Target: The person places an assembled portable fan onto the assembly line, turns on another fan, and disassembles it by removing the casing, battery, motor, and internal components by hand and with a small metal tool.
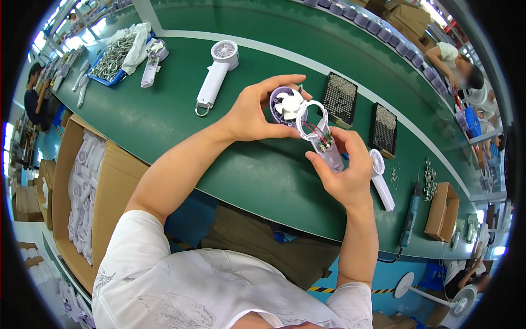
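Note:
My left hand (251,114) is closed around a lilac fan head (278,111), its thumb and fingers at the rim. White blades (289,104) show inside that round housing. In my right hand (352,170) is a pale handheld fan casing (332,160), gripped by the handle between thumb and fingers. The casing's open ring (324,112) overlaps the right side of the fan head. A small green circuit board (325,143) sits at the top of the handle, and thin red wires (311,129) run across the ring. Both parts are held above the green table (246,170).
One whole handheld fan (214,82) lies left, another (382,183) right. Two black screw trays (338,104) (383,133) stand beyond my hands. An electric screwdriver (410,219) and small carton (442,216) are right. Far left are a blue tray (116,79) of metal rings and an opened fan (152,68).

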Demonstrator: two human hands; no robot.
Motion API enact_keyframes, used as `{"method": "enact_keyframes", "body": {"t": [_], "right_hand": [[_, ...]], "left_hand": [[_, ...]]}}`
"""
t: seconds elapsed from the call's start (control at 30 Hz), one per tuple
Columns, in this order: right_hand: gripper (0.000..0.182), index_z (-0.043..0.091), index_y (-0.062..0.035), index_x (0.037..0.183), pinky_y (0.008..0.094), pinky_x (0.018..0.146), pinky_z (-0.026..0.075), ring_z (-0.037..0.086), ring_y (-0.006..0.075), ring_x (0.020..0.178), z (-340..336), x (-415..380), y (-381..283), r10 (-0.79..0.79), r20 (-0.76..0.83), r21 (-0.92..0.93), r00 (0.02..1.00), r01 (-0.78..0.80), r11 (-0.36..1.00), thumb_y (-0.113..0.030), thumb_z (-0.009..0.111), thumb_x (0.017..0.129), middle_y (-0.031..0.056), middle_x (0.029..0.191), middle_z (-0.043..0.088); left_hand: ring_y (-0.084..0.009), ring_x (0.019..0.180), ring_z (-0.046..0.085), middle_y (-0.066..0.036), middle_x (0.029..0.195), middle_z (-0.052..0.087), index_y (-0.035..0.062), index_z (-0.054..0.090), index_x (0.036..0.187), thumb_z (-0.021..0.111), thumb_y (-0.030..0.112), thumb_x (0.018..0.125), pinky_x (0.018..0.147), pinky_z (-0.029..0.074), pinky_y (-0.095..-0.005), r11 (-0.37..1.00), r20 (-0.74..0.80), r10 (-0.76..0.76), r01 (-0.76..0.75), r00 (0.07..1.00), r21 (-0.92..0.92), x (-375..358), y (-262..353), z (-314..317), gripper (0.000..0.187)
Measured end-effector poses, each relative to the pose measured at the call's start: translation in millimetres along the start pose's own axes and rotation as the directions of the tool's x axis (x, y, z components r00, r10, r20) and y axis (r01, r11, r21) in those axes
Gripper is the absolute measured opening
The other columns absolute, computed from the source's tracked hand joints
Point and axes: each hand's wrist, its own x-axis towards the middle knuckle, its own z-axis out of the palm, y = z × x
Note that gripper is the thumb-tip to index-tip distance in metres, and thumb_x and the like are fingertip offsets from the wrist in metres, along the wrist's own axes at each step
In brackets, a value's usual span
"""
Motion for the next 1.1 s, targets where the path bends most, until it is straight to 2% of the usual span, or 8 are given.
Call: {"method": "enact_keyframes", "body": {"t": [0.17,0.3,0.37,0.6,0.83,1.0,1.03,1.1], "right_hand": [[0.052,0.065,0.0001,0.115,0.0349,0.073,0.056,0.067,0.0254,0.082,4,-3,2,0.085,0.041,0.014,0.996,-0.085,0.996,-0.014,0.093,0.072,0.0108,0.097,0.067],[0.053,0.065,-0.0001,0.115,0.0347,0.073,0.056,0.068,0.0252,0.082,5,-3,1,0.077,0.033,0.019,0.996,-0.078,0.997,-0.014,0.093,0.072,0.0106,0.096,0.067],[0.052,0.066,0.0014,0.117,0.0300,0.073,0.056,0.068,0.0180,0.083,6,-4,4,0.055,0.004,0.019,0.998,-0.055,0.998,-0.014,0.092,0.074,0.0093,0.098,0.069],[0.053,0.065,0.0015,0.116,0.0288,0.073,0.056,0.069,0.0172,0.082,1,-3,-1,0.062,0.010,0.018,0.998,-0.062,0.998,-0.014,0.092,0.073,0.0083,0.096,0.069],[0.054,0.065,0.0015,0.115,0.0268,0.061,0.055,0.067,0.0139,0.066,-7,-4,-6,0.257,0.107,0.127,0.961,-0.269,0.955,-0.020,0.093,0.074,0.0066,0.080,0.069],[0.058,0.064,0.0029,0.117,0.0344,0.061,0.056,0.069,0.0236,0.066,-3,-7,-6,0.416,0.150,-0.065,0.897,-0.411,0.909,-0.026,0.091,0.075,0.0112,0.080,0.070],[0.059,0.064,0.0037,0.117,0.0400,0.066,0.058,0.070,0.0314,0.072,0,-9,-6,0.419,0.150,-0.117,0.895,-0.405,0.907,-0.028,0.090,0.074,0.0157,0.085,0.070],[0.059,0.063,0.0041,0.116,0.0432,0.070,0.058,0.070,0.0351,0.079,5,-11,-5,0.300,0.128,-0.203,0.945,-0.271,0.941,-0.027,0.090,0.073,0.0186,0.093,0.069]], "left_hand": [[-0.0232,0.123,0.065,-0.017,0.132,0.066,0.0001,0.048,0.149,0.090,0.000,0.072,0.107,0.053,-0.0386,0.985,-0.063,-0.055,0.044,0.997,-0.164,1,4,0,0.087],[-0.0241,0.124,0.065,-0.019,0.134,0.065,-0.0011,0.048,0.148,0.088,0.001,0.074,0.108,0.052,-0.0395,0.977,-0.063,-0.063,0.049,0.996,-0.206,1,3,-2,0.084],[-0.0255,0.125,0.065,-0.020,0.134,0.065,-0.0027,0.047,0.148,0.086,0.003,0.075,0.109,0.052,-0.0403,0.968,-0.074,-0.064,0.044,0.995,-0.245,2,3,-5,0.083],[-0.0301,0.127,0.063,-0.022,0.135,0.063,-0.0039,0.042,0.151,0.082,0.006,0.075,0.109,0.051,-0.0428,0.944,-0.089,-0.074,0.041,0.993,-0.327,3,2,-12,0.086],[-0.0370,0.127,0.063,-0.024,0.133,0.062,-0.0047,0.035,0.156,0.078,0.008,0.073,0.107,0.052,-0.0458,0.887,-0.063,-0.054,0.019,0.997,-0.461,8,3,-25,0.094],[-0.0433,0.128,0.060,-0.029,0.137,0.059,-0.0053,0.036,0.154,0.079,0.018,0.070,0.103,0.054,-0.0471,0.751,0.027,-0.148,0.130,0.989,-0.647,5,8,-30,0.096],[-0.0442,0.129,0.060,-0.032,0.140,0.055,-0.0054,0.037,0.153,0.077,0.022,0.073,0.101,0.056,-0.0465,0.744,0.046,-0.130,0.128,0.990,-0.656,5,4,-32,0.094],[-0.0441,0.129,0.060,-0.034,0.141,0.053,-0.0060,0.037,0.152,0.077,0.023,0.073,0.100,0.057,-0.0453,0.705,0.089,-0.113,0.143,0.990,-0.695,4,3,-34,0.093]]}}
